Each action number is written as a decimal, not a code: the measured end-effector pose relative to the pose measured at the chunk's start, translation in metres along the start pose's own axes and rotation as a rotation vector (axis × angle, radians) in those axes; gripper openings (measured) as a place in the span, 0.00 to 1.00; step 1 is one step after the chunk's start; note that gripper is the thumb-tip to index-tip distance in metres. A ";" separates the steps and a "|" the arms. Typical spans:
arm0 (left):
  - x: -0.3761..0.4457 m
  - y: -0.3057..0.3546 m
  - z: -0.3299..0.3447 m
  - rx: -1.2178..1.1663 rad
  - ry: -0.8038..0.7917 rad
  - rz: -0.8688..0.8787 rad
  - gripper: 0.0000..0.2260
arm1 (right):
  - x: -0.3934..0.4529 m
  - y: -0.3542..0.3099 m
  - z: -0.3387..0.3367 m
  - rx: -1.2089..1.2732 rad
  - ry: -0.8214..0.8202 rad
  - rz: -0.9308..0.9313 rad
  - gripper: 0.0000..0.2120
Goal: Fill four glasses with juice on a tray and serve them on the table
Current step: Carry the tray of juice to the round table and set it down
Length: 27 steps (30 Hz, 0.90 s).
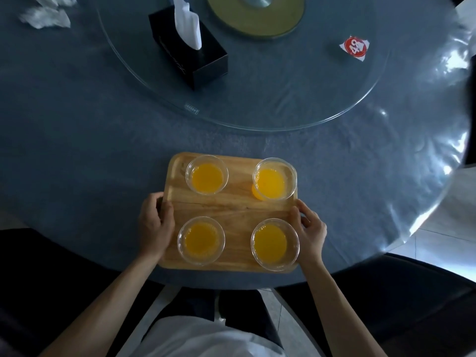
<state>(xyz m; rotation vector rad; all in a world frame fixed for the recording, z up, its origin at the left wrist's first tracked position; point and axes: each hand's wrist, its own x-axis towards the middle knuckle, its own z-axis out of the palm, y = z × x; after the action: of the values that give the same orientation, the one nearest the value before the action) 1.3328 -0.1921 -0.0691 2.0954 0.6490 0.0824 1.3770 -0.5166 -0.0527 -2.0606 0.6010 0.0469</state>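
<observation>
Wooden tray (231,210) with four juice-filled glasses, at the near edge of the round table (103,150). Left hand (154,228) and right hand (310,233) clasp opposite side rims. Keeping the tray level and both grips even should prevent spills.

Round table (77,119) under dark blue cloth and clear plastic fills the frame. Glass turntable (257,99) upper centre. Pale tiled floor (443,228) at right, glare there.
</observation>
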 end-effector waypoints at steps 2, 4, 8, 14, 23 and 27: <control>-0.001 0.001 0.000 0.028 0.003 -0.014 0.07 | 0.001 -0.003 -0.001 -0.052 -0.003 -0.004 0.15; -0.001 0.001 0.000 0.043 0.007 -0.025 0.07 | 0.002 -0.010 -0.001 -0.088 -0.016 -0.002 0.14; -0.001 0.009 -0.005 0.097 0.015 -0.066 0.11 | 0.005 -0.021 -0.002 -0.102 -0.023 0.070 0.14; -0.003 0.019 -0.007 0.123 0.053 -0.154 0.17 | 0.008 -0.028 -0.002 -0.160 -0.032 0.109 0.12; 0.003 0.028 -0.006 0.096 0.091 -0.307 0.17 | 0.009 -0.037 0.001 -0.249 -0.037 0.108 0.12; 0.006 0.028 -0.007 0.119 0.092 -0.318 0.16 | 0.007 -0.041 0.003 -0.283 -0.018 0.114 0.12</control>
<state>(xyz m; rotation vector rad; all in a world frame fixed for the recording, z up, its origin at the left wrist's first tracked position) 1.3475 -0.1967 -0.0443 2.0836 1.0581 -0.0404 1.4020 -0.4994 -0.0240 -2.2931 0.7345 0.2280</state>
